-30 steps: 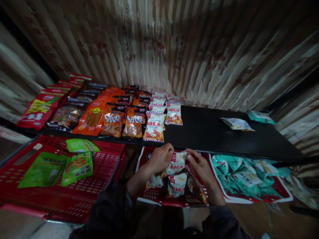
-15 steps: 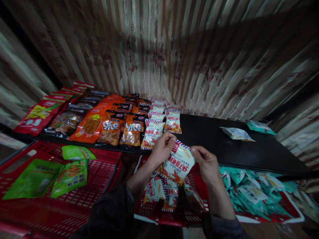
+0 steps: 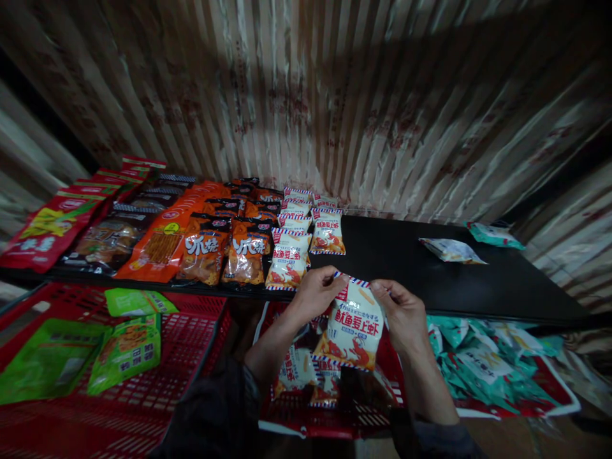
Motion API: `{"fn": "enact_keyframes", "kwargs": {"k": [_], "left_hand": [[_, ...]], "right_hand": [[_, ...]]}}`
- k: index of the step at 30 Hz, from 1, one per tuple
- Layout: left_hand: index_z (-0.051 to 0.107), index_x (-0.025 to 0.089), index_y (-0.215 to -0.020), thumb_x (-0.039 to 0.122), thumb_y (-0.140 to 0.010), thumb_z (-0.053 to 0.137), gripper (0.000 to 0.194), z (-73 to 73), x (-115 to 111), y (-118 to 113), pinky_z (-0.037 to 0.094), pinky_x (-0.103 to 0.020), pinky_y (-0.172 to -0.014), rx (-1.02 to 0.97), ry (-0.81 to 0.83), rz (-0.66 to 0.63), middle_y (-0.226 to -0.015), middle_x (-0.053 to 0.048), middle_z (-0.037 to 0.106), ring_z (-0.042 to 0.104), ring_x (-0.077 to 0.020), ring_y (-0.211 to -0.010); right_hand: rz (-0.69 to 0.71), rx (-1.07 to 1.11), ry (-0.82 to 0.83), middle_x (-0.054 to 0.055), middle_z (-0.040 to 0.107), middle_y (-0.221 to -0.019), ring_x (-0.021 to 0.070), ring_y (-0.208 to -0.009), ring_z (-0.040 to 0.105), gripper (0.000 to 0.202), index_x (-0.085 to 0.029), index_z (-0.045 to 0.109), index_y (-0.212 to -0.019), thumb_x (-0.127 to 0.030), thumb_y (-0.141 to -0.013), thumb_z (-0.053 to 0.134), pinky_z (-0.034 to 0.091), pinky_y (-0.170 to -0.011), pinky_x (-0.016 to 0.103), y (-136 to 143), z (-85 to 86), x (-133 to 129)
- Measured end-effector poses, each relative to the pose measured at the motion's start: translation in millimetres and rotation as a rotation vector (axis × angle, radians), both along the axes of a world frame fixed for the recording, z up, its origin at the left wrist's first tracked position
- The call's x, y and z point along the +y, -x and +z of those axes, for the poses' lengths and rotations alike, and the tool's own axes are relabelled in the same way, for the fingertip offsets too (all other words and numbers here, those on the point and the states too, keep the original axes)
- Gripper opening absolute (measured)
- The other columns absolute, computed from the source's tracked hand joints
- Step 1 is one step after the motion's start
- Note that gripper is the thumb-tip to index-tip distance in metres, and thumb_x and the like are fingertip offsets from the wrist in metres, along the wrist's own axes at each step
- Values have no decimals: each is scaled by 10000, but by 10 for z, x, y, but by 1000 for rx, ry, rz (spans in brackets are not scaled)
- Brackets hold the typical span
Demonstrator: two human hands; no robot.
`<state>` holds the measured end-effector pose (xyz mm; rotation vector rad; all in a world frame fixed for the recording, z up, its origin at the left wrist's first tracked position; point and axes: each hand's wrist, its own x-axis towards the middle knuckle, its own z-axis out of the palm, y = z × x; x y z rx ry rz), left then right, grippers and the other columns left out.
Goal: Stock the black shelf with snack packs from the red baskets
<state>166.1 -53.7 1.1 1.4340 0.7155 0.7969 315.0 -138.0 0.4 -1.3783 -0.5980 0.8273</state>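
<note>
Between my two hands hangs a white snack bag (image 3: 352,328) with a striped top edge, red lettering and a shrimp picture. My left hand (image 3: 316,294) pinches its upper left corner, and my right hand (image 3: 400,312) grips the upper right corner. Below it, a red basket (image 3: 325,426) holds several bags of the same kind, partly hidden by my hands and the held bag. Just beyond my left hand, matching white snack bags (image 3: 288,258) stand in two columns on the black shelf (image 3: 377,274).
Left of the white bags are orange-black snack bags (image 3: 246,252), an orange bag (image 3: 157,248) and red bags (image 3: 48,226). A pale packet (image 3: 452,250) and a teal packet (image 3: 495,234) lie at the shelf's right. Green bags (image 3: 127,350) and teal bags (image 3: 488,370) fill side baskets.
Both hands still hold the white snack bag. It has turned more upright and moved slightly lower and to the right, its front now facing me. The camera view has shifted a little.
</note>
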Motion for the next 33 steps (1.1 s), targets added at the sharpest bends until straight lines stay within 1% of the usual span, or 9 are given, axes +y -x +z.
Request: {"fn": "enact_keyframes", "kwargs": {"k": [4,6,9,11,14,17,23,28,33], "left_hand": [[466,194,-614,480,-768,583,345,28,-29,-12,292,-217,-514,-28,15,72,-579,57,423,380,-92,-554],[416,200,-590,463,-774,585,363,52,-28,-9,260,-216,-503,-47,11,146,-564,65,370,343,-86,-544],[391,203,-589,451,-774,601,374,77,15,20,265,-216,-516,-105,6,302,-570,65,351,342,-86,-557],[410,201,-598,443,-777,604,358,84,59,54,291,-216,-532,-147,15,402,-577,63,370,357,-89,-567],[406,201,-586,423,-780,608,357,93,120,110,288,-213,-521,-171,6,527,-566,64,372,346,-86,-557],[394,204,-586,416,-789,612,365,105,155,150,281,-211,-507,-191,-11,585,-556,66,374,350,-84,-541],[438,202,-611,404,-813,622,340,115,183,176,342,-205,-523,-198,0,628,-557,63,430,409,-91,-553],[488,197,-649,442,-800,634,323,125,182,168,389,-217,-559,-230,48,599,-584,58,480,459,-100,-578],[567,189,-749,416,-812,634,245,192,129,134,441,-220,-655,-367,98,437,-705,34,583,537,-99,-658]], "right_hand": [[-75,0,-22,-16,676,-611,124,-502,575,417,-188,725,-775,-501,-548,879,465,-473,235,20,-23,51],[-69,-5,-50,-14,693,-660,126,-532,597,458,-202,727,-906,-526,-604,848,473,-486,227,52,-14,72],[24,9,-87,21,750,-932,168,-721,684,580,-264,643,-1205,-568,-724,757,541,-601,261,139,-11,89],[102,42,-86,39,723,-1145,211,-899,703,603,-303,573,-1307,-583,-787,693,573,-717,316,210,-37,89],[194,69,-70,38,666,-1289,247,-1078,666,550,-310,599,-1279,-576,-805,680,562,-861,362,291,-90,70],[271,50,-44,45,670,-1286,256,-1126,646,512,-292,643,-1221,-551,-787,717,531,-943,375,300,-101,33],[491,87,3,48,733,-1138,221,-978,686,495,-264,674,-1155,-424,-712,826,546,-879,349,227,-35,-16],[500,107,9,39,758,-1039,213,-916,690,421,-238,713,-1058,-384,-687,848,549,-826,326,201,-51,-28],[440,136,-9,43,762,-1010,203,-845,697,403,-231,712,-1051,-373,-698,844,555,-802,341,152,-77,-32]]}}
